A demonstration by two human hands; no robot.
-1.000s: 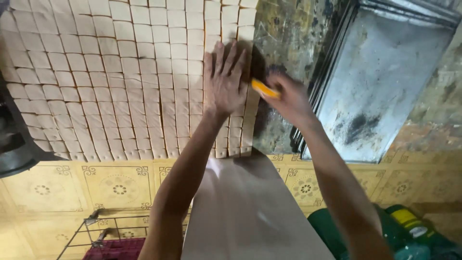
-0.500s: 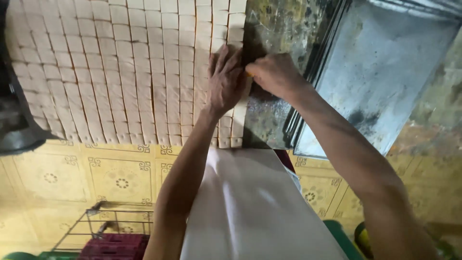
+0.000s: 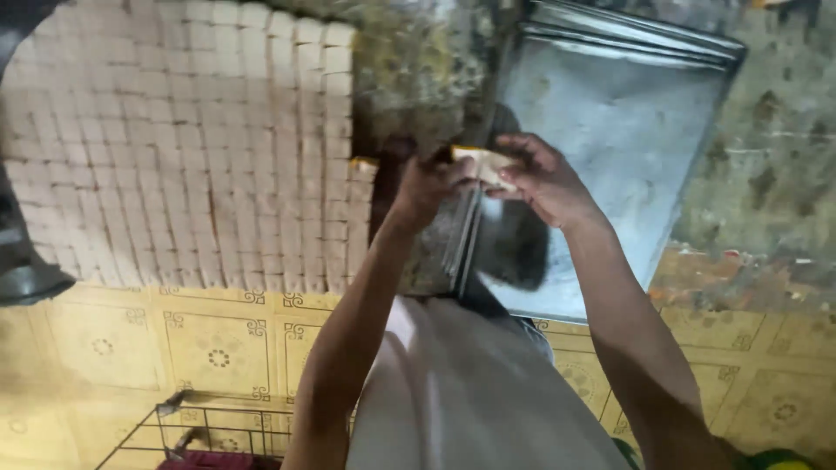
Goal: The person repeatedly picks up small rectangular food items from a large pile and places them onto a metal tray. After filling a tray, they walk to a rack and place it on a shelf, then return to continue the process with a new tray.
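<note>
Both hands raised together above bench, between cut slab and metal tray. Left hand [image 3: 427,187] curled, fingers closed round one end of pale cut strip [image 3: 484,165] with yellow edge; strip blurred, kind unclear. Right hand [image 3: 544,183] pinching other end of strip, fingers pressed together. Strip held off surface, just over gap beside tray edge. Slab of pale cut blocks [image 3: 183,148] in grid at left, near left hand. Metal tray [image 3: 644,130] at right, dusted white. Patterned yellow floor tiles [image 3: 218,348] below.
</note>
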